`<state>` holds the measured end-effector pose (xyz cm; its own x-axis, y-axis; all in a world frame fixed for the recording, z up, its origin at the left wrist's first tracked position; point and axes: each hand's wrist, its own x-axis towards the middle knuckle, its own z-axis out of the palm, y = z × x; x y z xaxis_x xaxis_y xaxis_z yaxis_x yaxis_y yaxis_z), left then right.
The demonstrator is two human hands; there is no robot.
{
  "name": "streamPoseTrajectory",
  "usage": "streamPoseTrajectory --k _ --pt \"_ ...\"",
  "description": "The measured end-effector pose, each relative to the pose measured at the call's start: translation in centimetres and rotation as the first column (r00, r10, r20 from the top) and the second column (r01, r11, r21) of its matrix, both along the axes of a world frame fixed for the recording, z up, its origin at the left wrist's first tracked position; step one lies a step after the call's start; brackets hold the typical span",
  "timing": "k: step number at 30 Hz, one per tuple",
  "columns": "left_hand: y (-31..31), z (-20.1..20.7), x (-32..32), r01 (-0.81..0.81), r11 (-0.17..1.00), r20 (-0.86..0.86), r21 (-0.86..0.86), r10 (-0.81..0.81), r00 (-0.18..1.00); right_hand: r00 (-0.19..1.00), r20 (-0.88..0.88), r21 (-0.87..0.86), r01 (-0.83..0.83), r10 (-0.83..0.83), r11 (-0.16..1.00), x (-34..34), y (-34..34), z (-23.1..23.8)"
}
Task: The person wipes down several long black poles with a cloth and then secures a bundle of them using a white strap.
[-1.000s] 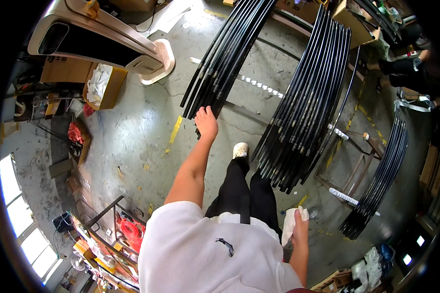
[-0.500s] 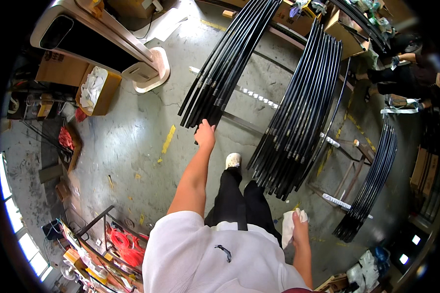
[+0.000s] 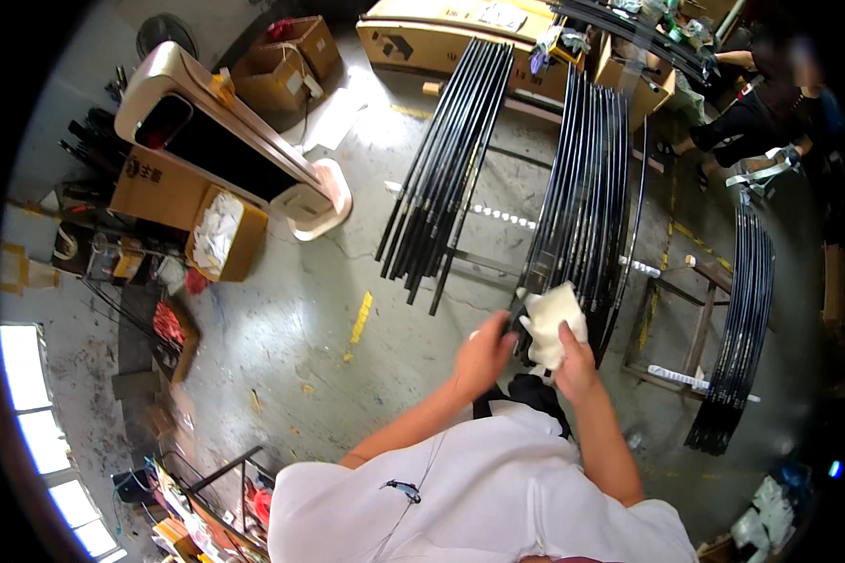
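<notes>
My right hand (image 3: 576, 368) is closed on a cream-white cloth (image 3: 556, 324), held over the near end of the middle bundle of long black rods (image 3: 582, 178). Just left of the cloth, my left hand (image 3: 484, 355) is closed around the near end of a black rod (image 3: 518, 305); motion blur softens its fingers. The cloth hides part of the rod ends behind it. Farther left, another row of black rods (image 3: 446, 155) lies on the same metal rack (image 3: 483, 264), one rod sticking out nearer to me than the others.
A third bundle of black rods (image 3: 742, 319) lies on a stand at the right. A person (image 3: 751, 122) works at the far right. Left stand a tall pale-and-black machine (image 3: 225, 141) and a carton (image 3: 244, 249) of white material. Yellow tape (image 3: 361, 317) marks the floor.
My left hand has moved right from the left row to a rod at the middle bundle. My right hand has brought the cloth up from my side to the rod ends.
</notes>
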<state>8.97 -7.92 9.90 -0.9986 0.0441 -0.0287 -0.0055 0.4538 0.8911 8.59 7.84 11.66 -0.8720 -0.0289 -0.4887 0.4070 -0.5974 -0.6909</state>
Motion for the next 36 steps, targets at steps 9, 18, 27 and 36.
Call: streamPoseTrajectory --k 9,18,27,36 --pt "-1.5 2.8 1.0 0.241 0.903 0.082 -0.356 -0.227 0.97 0.884 -0.16 0.169 0.462 -0.438 0.871 -6.9 0.6 9.0" --pt "-2.2 3.8 1.7 0.192 0.961 0.261 -0.197 -0.138 0.956 0.886 -0.223 -0.018 0.414 -0.407 0.91 -9.1 6.1 15.9" --pt "4.4 9.6 -3.1 0.251 0.936 0.036 -0.247 -0.25 0.968 0.862 -0.375 0.049 0.387 -0.342 0.921 -4.3 -2.7 7.8" --pt "2.5 5.9 -2.0 0.266 0.789 0.236 -0.553 -0.158 0.959 0.78 -0.187 -0.034 0.602 -0.597 0.798 -7.0 5.4 8.9"
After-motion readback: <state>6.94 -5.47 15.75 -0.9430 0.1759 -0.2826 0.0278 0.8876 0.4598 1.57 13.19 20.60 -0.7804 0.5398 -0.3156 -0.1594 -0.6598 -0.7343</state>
